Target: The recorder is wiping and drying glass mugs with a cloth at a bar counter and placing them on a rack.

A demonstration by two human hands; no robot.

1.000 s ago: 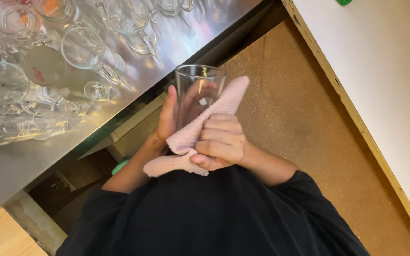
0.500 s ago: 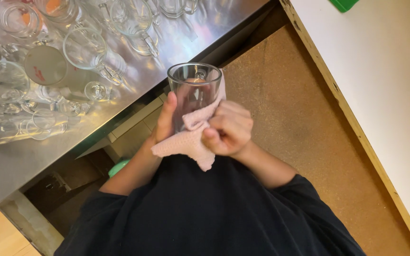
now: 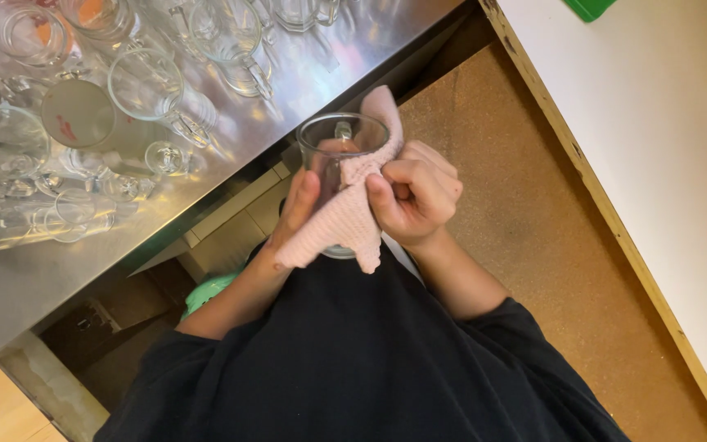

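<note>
Hands (image 3: 353,205) grip glass (image 3: 341,143) in pink cloth (image 3: 345,221)

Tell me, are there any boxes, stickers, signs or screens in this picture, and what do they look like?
No screens or signs show.
Possible sticker: small reddish mark on a round glass piece, on the metal counter at upper left; too blurred to tell more.
Possible package: bright green corner on the white surface at the top right edge, mostly cut off.
The hands hold only a clear glass and a pink cloth, both plain.
</note>
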